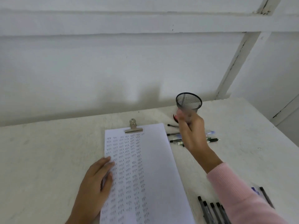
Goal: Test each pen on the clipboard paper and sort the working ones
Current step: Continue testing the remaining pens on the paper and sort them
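Downward from the head view, a left hand lies spread and flat on the near-left edge of a white paper sheet crowded with columns of small ink test marks, probably pinning it so it cannot slide. A silver metal clip clamps the sheet's far end, beyond that hand. The right hand, in a pink knitted sleeve, hangs raised in front of a black wire-mesh cup, fingers curled; blur hides whether they pinch a pen. Under that hand lie several loose pens, likely one sorted group. Beside the right forearm, a row of dark pens waits on the white surface, seemingly untested.
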